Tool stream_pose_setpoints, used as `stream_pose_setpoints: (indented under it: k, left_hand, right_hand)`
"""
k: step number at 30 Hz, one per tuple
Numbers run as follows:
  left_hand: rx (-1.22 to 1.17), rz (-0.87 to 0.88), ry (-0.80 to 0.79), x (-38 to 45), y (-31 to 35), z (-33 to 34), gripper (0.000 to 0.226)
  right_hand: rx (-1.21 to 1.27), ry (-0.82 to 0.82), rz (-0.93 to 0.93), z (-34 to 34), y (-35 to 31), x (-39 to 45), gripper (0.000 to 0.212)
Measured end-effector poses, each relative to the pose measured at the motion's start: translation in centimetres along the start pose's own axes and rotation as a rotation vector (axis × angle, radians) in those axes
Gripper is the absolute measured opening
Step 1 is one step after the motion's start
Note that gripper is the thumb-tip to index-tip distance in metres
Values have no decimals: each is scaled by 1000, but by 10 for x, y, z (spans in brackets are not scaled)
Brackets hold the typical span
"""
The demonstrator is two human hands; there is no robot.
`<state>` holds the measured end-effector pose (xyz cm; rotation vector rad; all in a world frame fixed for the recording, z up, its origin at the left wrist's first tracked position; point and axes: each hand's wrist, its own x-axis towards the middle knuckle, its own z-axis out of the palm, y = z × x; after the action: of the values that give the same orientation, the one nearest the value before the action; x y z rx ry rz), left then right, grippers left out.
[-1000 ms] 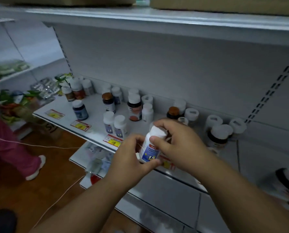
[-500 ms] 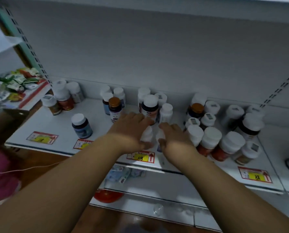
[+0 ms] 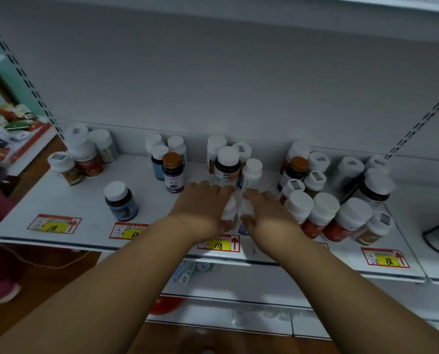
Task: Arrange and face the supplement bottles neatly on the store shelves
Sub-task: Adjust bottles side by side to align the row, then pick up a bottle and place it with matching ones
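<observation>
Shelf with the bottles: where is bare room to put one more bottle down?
Bare shelf lies left of the lone dark bottle, and between it and the left hand. Right of the right hand the red-label bottles stand crowded.

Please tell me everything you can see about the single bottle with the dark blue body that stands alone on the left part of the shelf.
The dark blue bottle stands upright and alone on the white shelf, behind the price tags. It has a white cap and a blurred bluish label, and looks like glossy plastic. Nothing touches it; neither of the hands is near.
</observation>
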<state>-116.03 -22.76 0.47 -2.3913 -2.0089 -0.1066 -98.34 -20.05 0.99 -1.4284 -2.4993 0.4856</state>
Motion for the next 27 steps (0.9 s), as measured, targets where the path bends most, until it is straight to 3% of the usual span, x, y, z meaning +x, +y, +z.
stream_pose_setpoints:
  k: [4, 8, 11, 15, 20, 24, 27]
  left_hand:
    - [-58, -14, 17, -6, 3, -15, 84]
    - [-119, 56, 279, -15, 20, -29, 74]
    - [-142, 115, 365, -7, 56, -41, 64]
    - [-190, 173, 354, 16, 109, -55, 52]
    - [-254, 184, 350, 48, 166, -58, 38]
    - [-286, 146, 403, 73, 214, -51, 30]
    - [-305, 95, 403, 90, 242, -47, 41]
  right_hand:
    - [-91, 119, -73, -12, -9, -14, 54]
    - [-11, 356, -131, -49, -7, -34, 37]
    - [49, 463, -120, -85, 20, -46, 23]
    - [49, 581, -60, -126, 87, -52, 13]
    - [-79, 354, 119, -160, 196, -27, 37]
    - [-70, 22, 66, -154, 250, -9, 55]
    - [-6, -19, -34, -148, 271, -1, 55]
